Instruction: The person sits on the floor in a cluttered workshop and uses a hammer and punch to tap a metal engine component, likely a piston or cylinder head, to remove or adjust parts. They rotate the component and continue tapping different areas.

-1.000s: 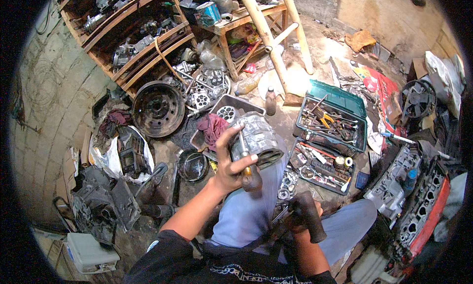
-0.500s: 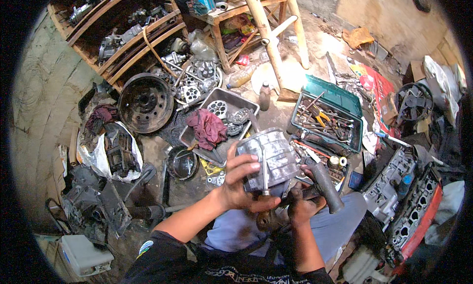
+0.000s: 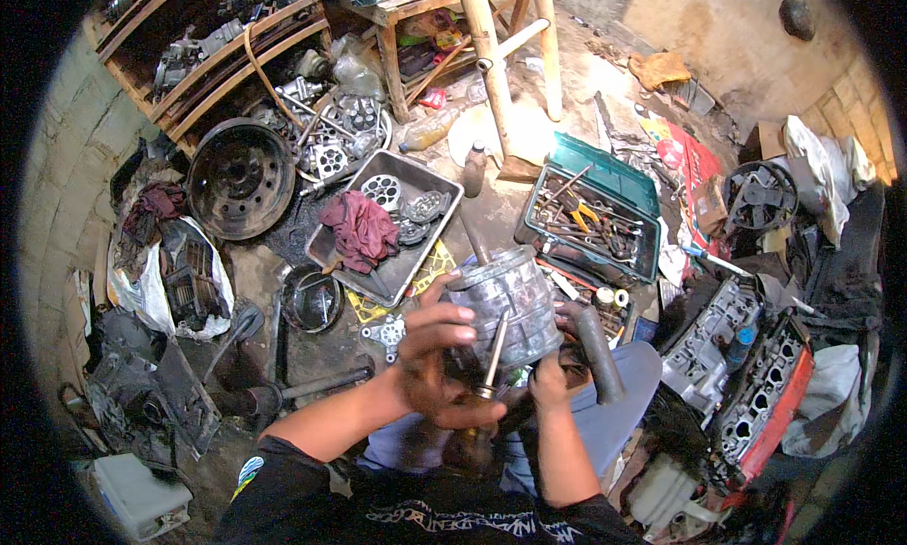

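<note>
A ribbed grey metal cylinder (image 3: 515,295) is held up in front of my lap, a dark rod sticking out of its far end. My left hand (image 3: 436,356) is closed at its left side, fingers bent against it. The same hand has a slim pointed metal rod (image 3: 495,356) with a brass-coloured base by the thumb; it crosses the cylinder's near face, and I cannot tell its exact kind. My right hand (image 3: 550,383) grips the cylinder low on the right, its fingers mostly hidden. A dark curved pipe (image 3: 597,354) juts out beside that hand.
Beyond my hands stand a grey tray (image 3: 444,226) holding a maroon rag (image 3: 357,231) and an open green toolbox (image 3: 605,181). Left lie a black wheel rim (image 3: 241,179) and a round black pan (image 3: 312,299). Engine heads (image 3: 709,351) lie right. A wooden shelf (image 3: 222,68) stands far left.
The view has shifted, so the surroundings sit further left. The cylinder is tilted differently, and the slim rod has gone from nearly upright to slanting, its tip leaning right.
</note>
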Tool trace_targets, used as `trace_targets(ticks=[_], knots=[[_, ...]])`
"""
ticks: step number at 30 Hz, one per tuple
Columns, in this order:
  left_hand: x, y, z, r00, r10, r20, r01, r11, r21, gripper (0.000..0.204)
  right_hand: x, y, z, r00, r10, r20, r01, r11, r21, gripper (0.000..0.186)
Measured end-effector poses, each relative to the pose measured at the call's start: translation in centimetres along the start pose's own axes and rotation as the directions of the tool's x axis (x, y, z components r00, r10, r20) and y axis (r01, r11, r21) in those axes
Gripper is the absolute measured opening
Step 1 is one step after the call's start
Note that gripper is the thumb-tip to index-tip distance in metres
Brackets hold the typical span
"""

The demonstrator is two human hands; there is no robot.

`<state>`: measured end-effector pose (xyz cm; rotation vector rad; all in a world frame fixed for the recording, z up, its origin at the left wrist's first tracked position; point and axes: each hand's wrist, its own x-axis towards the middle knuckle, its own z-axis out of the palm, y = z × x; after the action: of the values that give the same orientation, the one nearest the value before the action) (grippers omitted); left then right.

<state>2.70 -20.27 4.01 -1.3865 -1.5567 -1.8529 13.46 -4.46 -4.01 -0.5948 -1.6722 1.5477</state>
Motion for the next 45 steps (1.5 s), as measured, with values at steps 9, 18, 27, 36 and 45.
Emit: trace_targets(ticks=[9, 18, 27, 36, 45], knots=[[-0.5, 0.8, 0.2, 0.914, -0.264, -0.309, 0.159, 0.931, -0.327, 0.05, -0.2, 1.6, -1.6, 0.961, -0.053, 0.27, 0.09, 0.988, -0.126, 0.044], [-0.9, 1.0, 1.3, 0.946, -0.085, -0.312, 0.033, 0.985, -0.167, 0.04, -0.2, -0.8, 0.2, 0.993, -0.112, -0.032, 0.113, 0.992, 0.051, 0.021], [-1.2, 2.7, 2.8, 0.981, -0.006, -0.196, 0.003, 1.0, -0.016, 0.039, -0.1, -0.1, -1.1, 0.984, -0.147, -0.099, 0.173, 0.917, 0.359, 0.026], [-1.2, 4.0, 3.7, 0.997, 0.075, 0.001, -0.074, 0.985, 0.154, 0.03, 0.2, -0.5, -3.9, 0.729, -0.593, 0.341, 0.559, 0.23, -0.796, 0.024], [-0.4, 3.8, 4.2, 0.972, 0.08, 0.223, -0.161, 0.913, 0.374, 0.033, 0.6, 0.0, -4.0, 0.802, -0.533, 0.27, 0.537, 0.446, -0.716, 0.027]])
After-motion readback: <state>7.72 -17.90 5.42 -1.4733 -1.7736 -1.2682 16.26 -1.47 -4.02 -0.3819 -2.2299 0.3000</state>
